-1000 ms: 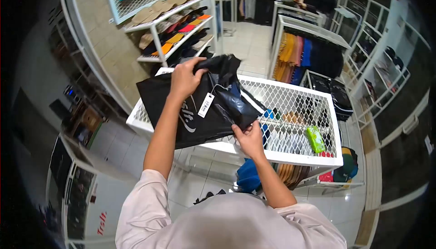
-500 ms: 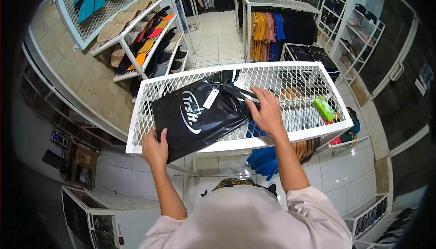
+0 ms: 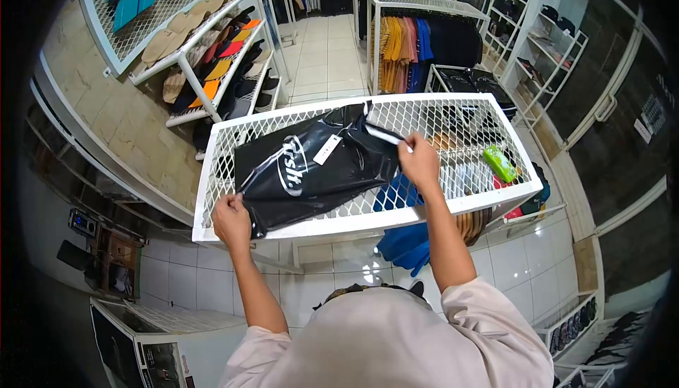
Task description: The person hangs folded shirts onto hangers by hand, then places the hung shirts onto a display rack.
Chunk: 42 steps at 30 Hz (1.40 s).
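1. Nearest the camera, the person's left hand point(image 3: 231, 222) sits at the near-left corner of the black plastic bag point(image 3: 311, 169), with its fingers closed on that corner, just above the near rail of the white mesh desk point(image 3: 467, 116).
2. The bag lies flat on the mesh top, spread over its left and middle part, with a white logo facing up and a white hang tag point(image 3: 327, 149) resting on its upper side.
3. To the right of the bag, the right hand point(image 3: 419, 161) pinches its far-right edge, fingers shut on the plastic where a pale strip shows; the bag looks stretched between the two hands.
4. Judging by how it lies, the bag is already laid out and pulled mostly smooth; some creases remain near its right end, and its mouth seems not yet folded or sealed.
5. Further right of the bag, a green packet point(image 3: 499, 163) lies on the mesh, well apart from both hands.
6. Beyond the bag, a rack of hanging shirts point(image 3: 417, 52) stands behind the desk, and a shelf of caps point(image 3: 205, 62) runs along the wall to the far left.
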Each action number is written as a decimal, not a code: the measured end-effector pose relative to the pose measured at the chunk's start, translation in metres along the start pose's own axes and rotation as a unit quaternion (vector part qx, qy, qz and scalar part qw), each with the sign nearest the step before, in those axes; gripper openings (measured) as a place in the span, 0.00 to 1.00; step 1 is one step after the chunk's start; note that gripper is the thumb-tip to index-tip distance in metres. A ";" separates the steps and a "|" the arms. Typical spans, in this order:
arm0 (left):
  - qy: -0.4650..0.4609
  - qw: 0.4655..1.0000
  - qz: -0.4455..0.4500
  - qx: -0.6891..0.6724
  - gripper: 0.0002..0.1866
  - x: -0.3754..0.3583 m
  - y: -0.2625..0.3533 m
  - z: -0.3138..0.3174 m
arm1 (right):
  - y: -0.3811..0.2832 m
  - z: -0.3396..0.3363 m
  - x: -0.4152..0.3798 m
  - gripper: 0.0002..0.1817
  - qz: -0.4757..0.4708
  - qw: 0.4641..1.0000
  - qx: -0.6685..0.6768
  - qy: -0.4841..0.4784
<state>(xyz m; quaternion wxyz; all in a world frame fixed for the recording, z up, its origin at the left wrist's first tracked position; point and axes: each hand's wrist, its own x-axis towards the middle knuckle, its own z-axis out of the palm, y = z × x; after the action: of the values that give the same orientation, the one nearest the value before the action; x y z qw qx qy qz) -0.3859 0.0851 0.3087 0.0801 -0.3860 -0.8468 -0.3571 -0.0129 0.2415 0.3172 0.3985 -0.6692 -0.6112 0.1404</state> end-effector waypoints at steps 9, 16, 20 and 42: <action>-0.072 0.990 0.006 -0.118 0.18 0.023 -0.024 0.008 | 0.013 -0.025 -0.035 0.19 -0.158 0.969 -0.075 0.175; -0.082 0.981 0.006 -0.177 0.16 0.020 -0.033 0.009 | -0.007 0.004 0.003 0.14 -0.064 0.982 0.034 -0.174; -0.036 0.964 0.030 -0.262 0.15 0.013 -0.034 0.015 | 0.000 0.022 0.019 0.13 -0.029 0.950 0.070 -0.303; -0.037 0.958 -0.023 -0.284 0.11 0.025 -0.052 0.015 | -0.027 -0.003 0.007 0.29 0.028 0.962 -0.118 -0.246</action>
<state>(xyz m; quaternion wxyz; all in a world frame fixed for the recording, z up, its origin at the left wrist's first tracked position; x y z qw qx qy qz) -0.4381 0.0871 0.2797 -0.0725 -0.3866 -0.7213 -0.5701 -0.0284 0.2455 0.3408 0.1501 -0.6731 -0.6836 0.2389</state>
